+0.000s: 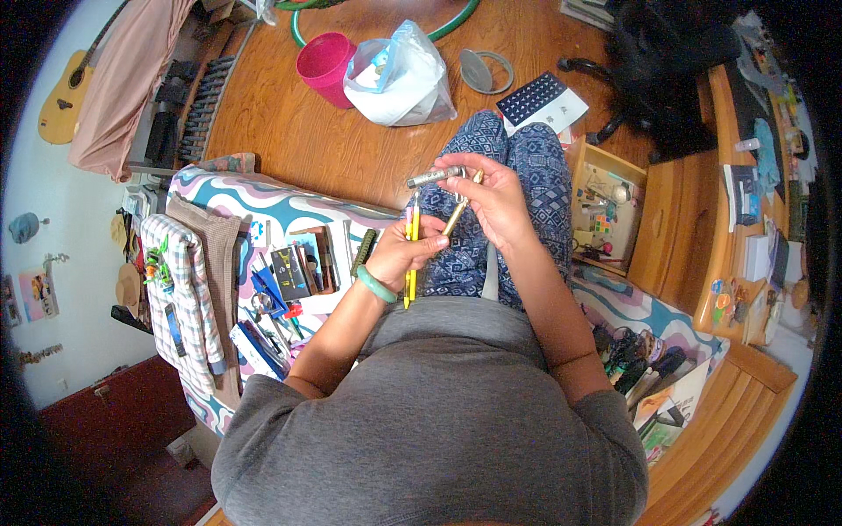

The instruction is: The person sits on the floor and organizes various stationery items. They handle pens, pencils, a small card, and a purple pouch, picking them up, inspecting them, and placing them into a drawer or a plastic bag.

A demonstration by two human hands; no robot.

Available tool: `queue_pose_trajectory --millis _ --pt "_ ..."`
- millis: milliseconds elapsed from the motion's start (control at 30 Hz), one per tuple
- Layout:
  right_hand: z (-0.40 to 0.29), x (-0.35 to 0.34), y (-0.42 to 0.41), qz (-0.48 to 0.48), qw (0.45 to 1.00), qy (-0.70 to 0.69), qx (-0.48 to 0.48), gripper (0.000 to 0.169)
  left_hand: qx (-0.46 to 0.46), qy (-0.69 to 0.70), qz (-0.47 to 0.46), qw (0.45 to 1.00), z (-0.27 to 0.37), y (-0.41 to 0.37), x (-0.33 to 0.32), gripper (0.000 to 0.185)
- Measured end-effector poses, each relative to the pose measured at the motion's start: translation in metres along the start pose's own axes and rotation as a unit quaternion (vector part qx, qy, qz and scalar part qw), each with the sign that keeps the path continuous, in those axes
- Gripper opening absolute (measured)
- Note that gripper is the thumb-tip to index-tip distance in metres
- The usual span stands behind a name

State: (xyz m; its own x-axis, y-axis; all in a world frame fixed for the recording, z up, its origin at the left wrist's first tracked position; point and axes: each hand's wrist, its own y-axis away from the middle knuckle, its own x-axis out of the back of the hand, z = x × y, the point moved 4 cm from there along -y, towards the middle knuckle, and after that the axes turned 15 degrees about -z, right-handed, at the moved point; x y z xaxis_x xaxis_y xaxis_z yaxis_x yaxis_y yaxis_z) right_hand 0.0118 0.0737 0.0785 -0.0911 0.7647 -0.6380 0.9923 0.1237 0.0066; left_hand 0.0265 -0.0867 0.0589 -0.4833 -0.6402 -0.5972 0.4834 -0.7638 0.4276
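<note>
Above my lap, my left hand (393, 255) grips a bright yellow pen (414, 269) and a second slim pen (408, 223) with a pinkish upper part. Both stand nearly upright in the view, tips towards my waist. My right hand (496, 204) has a gold-coloured metal pen (455, 218) slanting between its thumb and fingers. The lower end of that pen meets my left thumb and fingertips. A silver-grey patterned cylinder (433, 177) juts leftward from my right fingers, its right end partly covered. My patterned trousers (536, 171) lie beneath both hands.
Left of me, a patterned bedspread (220, 197) bears boxes (291, 273), stationery and a folded checked shirt (168, 230). A pink bin (324, 69) and a filled plastic bag (401, 92) stand on the floor ahead. To the right is a pulled-out wooden drawer (581, 171) with small items.
</note>
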Motion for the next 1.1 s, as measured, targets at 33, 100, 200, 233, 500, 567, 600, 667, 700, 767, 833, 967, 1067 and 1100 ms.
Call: queue_pose_trajectory --millis 33,100,200,233,500,567,600,667,700,767,833,967,1067,1100 --pt "-0.001 -0.001 0.0 -0.008 1.0 0.004 0.004 0.028 -0.004 -0.007 0.0 1.0 0.0 0.0 0.0 0.022" --pt "-0.001 -0.002 0.002 -0.011 1.0 0.012 0.004 0.027 -0.007 -0.021 0.0 1.0 0.001 -0.001 0.0 0.023" --pt "0.001 0.001 0.004 -0.003 1.0 -0.024 -0.01 0.027 0.004 -0.024 -0.005 1.0 0.001 -0.002 -0.001 0.024" --pt "0.001 0.004 0.005 0.016 0.999 -0.046 -0.018 0.027 0.011 -0.016 -0.009 1.0 0.001 -0.002 -0.001 0.024" --pt "0.003 0.022 0.001 0.018 0.964 -0.258 0.056 0.022 0.048 -0.022 -0.055 0.997 0.005 -0.002 -0.01 0.028" --pt "0.004 0.022 0.001 0.002 0.959 -0.277 0.061 0.021 0.044 -0.029 -0.087 0.995 0.008 -0.003 -0.014 0.028" --pt "0.005 0.022 0.002 0.003 0.961 -0.269 0.056 0.021 0.051 -0.015 -0.088 0.995 0.008 -0.004 -0.014 0.03" --pt "0.008 0.02 0.003 0.005 0.966 -0.254 0.046 0.022 0.055 0.019 -0.103 0.993 0.009 -0.007 -0.016 0.035" --pt "0.009 0.019 0.004 0.004 0.966 -0.258 0.036 0.021 0.063 0.069 -0.091 0.991 0.007 -0.008 -0.015 0.039" --pt "0.012 0.016 0.006 -0.003 0.964 -0.264 0.019 0.021 0.067 0.169 -0.092 0.979 0.004 -0.011 -0.016 0.049" --pt "0.015 0.015 0.007 -0.005 0.959 -0.282 0.012 0.018 0.071 0.229 -0.133 0.962 0.002 -0.013 -0.016 0.06" --pt "0.02 0.016 0.007 -0.028 0.949 -0.315 -0.001 0.017 0.064 0.322 -0.18 0.927 -0.006 -0.013 -0.012 0.065" --pt "0.026 0.018 0.009 -0.024 0.935 -0.354 -0.013 0.011 0.062 0.308 -0.186 0.931 -0.012 -0.013 -0.007 0.058" --pt "0.029 0.019 0.01 -0.009 0.935 -0.354 -0.016 0.011 0.061 0.313 -0.187 0.929 -0.013 -0.014 -0.006 0.056"
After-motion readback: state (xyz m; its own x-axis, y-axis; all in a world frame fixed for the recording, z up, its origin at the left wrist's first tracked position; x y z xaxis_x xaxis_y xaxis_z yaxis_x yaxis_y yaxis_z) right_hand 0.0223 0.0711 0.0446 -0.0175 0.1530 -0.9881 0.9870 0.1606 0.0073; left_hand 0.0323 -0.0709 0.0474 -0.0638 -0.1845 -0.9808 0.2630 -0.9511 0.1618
